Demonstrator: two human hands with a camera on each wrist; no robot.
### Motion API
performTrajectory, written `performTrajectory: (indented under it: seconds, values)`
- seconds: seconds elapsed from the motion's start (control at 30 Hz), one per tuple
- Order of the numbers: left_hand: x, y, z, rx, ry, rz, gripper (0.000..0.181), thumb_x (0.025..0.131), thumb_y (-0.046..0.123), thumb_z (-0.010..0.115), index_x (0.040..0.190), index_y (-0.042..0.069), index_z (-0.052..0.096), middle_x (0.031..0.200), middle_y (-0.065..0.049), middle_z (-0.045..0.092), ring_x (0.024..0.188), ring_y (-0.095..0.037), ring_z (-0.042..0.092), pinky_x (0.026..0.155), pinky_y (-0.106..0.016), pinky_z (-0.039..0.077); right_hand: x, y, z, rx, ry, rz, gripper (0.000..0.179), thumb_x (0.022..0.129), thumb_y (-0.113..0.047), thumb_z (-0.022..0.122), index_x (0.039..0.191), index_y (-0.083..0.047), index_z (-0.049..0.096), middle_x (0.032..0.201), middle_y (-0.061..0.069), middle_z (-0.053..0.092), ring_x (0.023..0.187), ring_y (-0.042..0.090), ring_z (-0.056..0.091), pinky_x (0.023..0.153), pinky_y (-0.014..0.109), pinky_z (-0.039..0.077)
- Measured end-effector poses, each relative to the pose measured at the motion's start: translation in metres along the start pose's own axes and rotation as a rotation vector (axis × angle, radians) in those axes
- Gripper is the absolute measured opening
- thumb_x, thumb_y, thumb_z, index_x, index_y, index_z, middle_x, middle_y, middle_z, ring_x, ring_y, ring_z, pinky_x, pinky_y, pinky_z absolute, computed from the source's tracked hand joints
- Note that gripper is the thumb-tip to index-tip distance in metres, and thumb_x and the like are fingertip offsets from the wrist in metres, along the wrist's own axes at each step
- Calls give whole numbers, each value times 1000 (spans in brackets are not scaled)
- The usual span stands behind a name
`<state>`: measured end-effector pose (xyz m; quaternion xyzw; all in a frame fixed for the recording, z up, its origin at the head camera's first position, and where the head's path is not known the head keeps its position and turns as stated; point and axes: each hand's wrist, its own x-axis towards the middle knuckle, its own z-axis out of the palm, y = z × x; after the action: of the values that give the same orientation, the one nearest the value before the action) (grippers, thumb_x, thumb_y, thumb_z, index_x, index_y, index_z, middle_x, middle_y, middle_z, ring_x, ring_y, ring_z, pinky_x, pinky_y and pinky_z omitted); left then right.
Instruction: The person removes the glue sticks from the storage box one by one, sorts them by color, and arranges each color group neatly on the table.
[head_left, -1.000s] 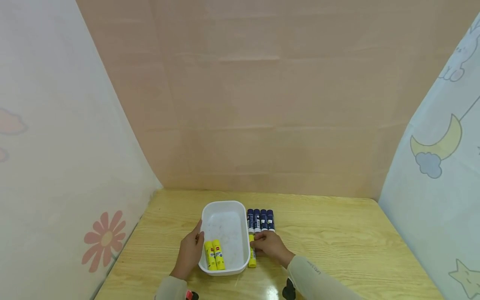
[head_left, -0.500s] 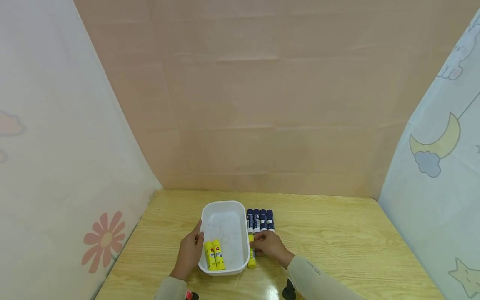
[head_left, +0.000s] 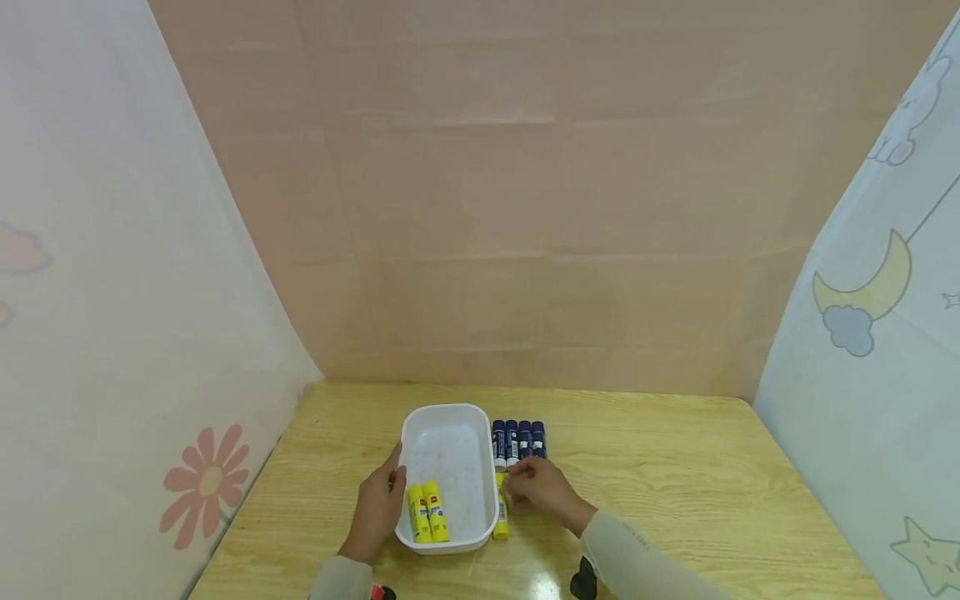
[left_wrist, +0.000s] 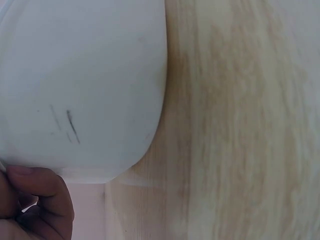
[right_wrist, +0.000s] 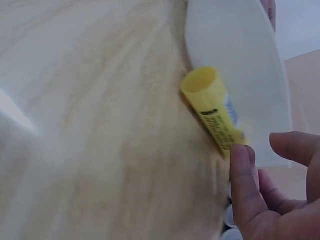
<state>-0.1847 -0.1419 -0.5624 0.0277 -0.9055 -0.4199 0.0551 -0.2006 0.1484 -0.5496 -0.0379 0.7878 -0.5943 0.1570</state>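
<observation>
beside white tray: yellow tube, right grip at far end

Draws the right hand slightly away from the yellow glue stick, toward the far edge and right edge of the table. Goes from fingertips laid over the stick half a second ago to fingertips just at its side, with contact unclear. Uncovers more of the label. Hides the white ends of the two dark blue glue sticks nearest the table's right edge, visible before. Brings the right sleeve along. Turns the head view slightly, shifting the printed moon a little left.
</observation>
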Motion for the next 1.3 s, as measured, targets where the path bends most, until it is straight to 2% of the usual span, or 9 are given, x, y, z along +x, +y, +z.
performTrajectory:
  seconds: [0.17,0.4,0.57,0.73,1.03,1.2,1.3]
  values:
    - [1,0,1,0,0,-11,48,103,16,50,148,6,41,113,-12,65,84,-15,55,73,-32,50,6,-17,-8,-56,16,-28,34,92,-17,67,113,7,56,94,13,63,80,27,66,71,41,58]
    - [3,0,2,-15,1,-25,48,103,18,50,149,8,40,115,-12,65,85,-16,55,74,-33,51,9,-47,-14,-49,-6,-85,37,97,-19,61,120,9,54,107,24,61,90,36,65,76,44,57]
    - [3,-1,2,-18,-6,-26,48,103,17,49,149,9,39,119,-15,63,90,-16,57,79,-36,52,10,-65,-8,-31,-9,-133,37,98,-22,61,121,6,55,108,22,61,90,33,65,76,43,57]
    - [4,-2,1,-20,-9,-23,48,103,17,48,149,8,39,121,-16,63,92,-18,58,81,-39,53,10,-75,6,5,-25,-192,38,96,-24,63,120,5,56,106,20,63,93,36,64,78,45,56]
    - [3,-2,3,-21,1,-30,48,103,19,48,149,8,40,121,-15,63,89,-17,57,78,-36,52,7,-88,30,1,-87,-167,32,97,-22,62,120,0,57,107,15,64,96,31,64,81,42,56]
    - [2,-2,3,-20,16,-3,47,103,17,49,148,6,41,118,-15,64,86,-16,57,75,-34,52,9,-87,41,-35,-143,-130,33,97,-20,61,123,0,57,105,9,65,100,34,64,83,40,55]
    - [3,-3,4,-21,21,3,47,103,17,50,147,6,42,116,-15,65,84,-15,56,74,-34,52,11,-85,47,-51,-171,-120,36,96,-19,62,125,2,57,107,11,66,102,37,63,83,40,55]
